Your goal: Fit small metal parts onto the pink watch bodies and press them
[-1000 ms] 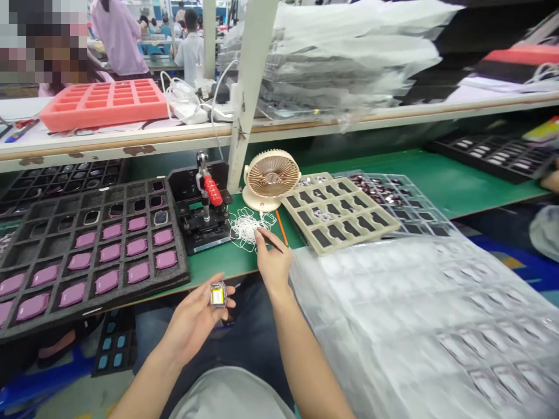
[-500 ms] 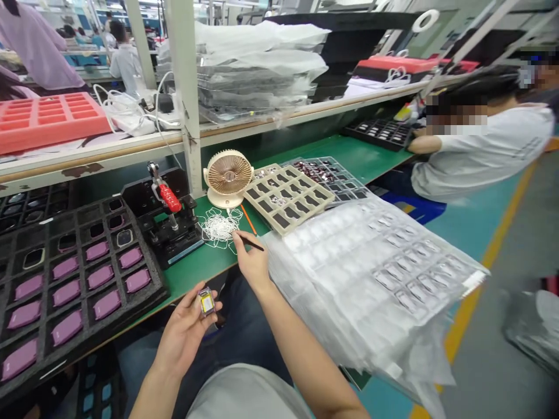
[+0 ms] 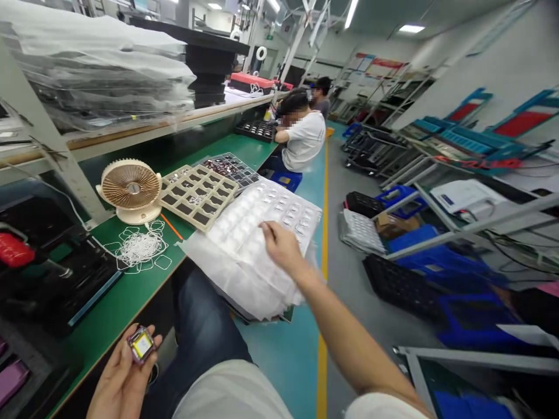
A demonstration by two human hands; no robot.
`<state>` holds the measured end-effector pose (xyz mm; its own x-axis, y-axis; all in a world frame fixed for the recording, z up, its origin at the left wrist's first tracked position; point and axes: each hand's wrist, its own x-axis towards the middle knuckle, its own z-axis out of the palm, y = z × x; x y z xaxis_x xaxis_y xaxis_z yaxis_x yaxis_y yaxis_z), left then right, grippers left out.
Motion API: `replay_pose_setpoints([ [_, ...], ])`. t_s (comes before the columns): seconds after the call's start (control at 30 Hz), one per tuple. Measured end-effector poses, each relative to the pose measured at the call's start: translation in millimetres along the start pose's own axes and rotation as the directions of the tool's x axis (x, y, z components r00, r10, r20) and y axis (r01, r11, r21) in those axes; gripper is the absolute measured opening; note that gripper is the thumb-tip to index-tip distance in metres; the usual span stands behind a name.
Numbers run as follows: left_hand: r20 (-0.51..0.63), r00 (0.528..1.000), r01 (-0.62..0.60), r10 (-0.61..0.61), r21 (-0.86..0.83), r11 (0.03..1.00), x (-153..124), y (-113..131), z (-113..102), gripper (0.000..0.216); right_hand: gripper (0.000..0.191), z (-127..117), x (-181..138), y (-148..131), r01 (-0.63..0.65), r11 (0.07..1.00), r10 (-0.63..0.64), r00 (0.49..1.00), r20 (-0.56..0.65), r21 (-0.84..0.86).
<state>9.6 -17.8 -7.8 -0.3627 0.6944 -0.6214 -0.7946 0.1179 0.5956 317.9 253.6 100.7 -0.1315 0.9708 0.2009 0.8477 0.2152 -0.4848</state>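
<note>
My left hand (image 3: 117, 378) is at the lower left, its fingers closed round the edges of a small watch case (image 3: 142, 344). The case's open side faces up and shows a yellow-edged, pale part inside. Over a stack of clear plastic trays (image 3: 238, 224), my right hand (image 3: 283, 247) has its fingers pinched together; what they hold, if anything, is too unclear to name. Shiny curved pieces sit in the tray pockets beyond that hand. A tangle of thin white loops (image 3: 140, 249) lies on the green bench, beside an orange stick (image 3: 172, 226).
A beige compartment tray (image 3: 186, 217) and a fan (image 3: 133, 189) stand on the bench. A red-handled clamp fixture (image 3: 16, 250) and purple cases (image 3: 13, 381) in dark foam are at the left. A co-worker (image 3: 304, 137) sits further along. Racks and blue crates line the right.
My view has swung to the right. My right hand has moved from beside the white loops to over the plastic trays; the dark thin tool it held no longer shows clearly. My left hand keeps the watch case.
</note>
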Motion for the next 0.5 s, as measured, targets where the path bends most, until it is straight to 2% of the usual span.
replay_pose_setpoints([
  [0.1, 0.016, 1.000, -0.001, 0.000, 0.025, 1.000, 4.4, -6.6, 7.1, 0.054, 0.020, -32.4, 41.4, 68.5, -0.174, 0.963, 0.198, 0.975, 0.099, -0.207],
  [0.2, 0.034, 0.999, 0.010, -0.011, 0.023, 1.000, 4.6, -12.1, 19.0, 0.047, 0.020, -36.8, 59.6, 103.8, -0.213, 0.918, 0.290, 0.935, 0.201, -0.335],
  [0.37, 0.042, 0.999, 0.008, -0.009, 0.009, 1.000, -5.0, -16.3, 36.9, 0.063, 0.024, -24.8, 59.6, 116.2, -0.160, 0.902, 0.288, 0.914, 0.286, -0.401],
  [0.5, 0.060, 0.998, 0.025, -0.024, -0.012, 1.000, -13.1, -16.4, 38.8, 0.053, 0.024, -23.2, 65.6, 115.0, -0.146, 0.899, 0.286, 0.910, 0.302, -0.413],
])
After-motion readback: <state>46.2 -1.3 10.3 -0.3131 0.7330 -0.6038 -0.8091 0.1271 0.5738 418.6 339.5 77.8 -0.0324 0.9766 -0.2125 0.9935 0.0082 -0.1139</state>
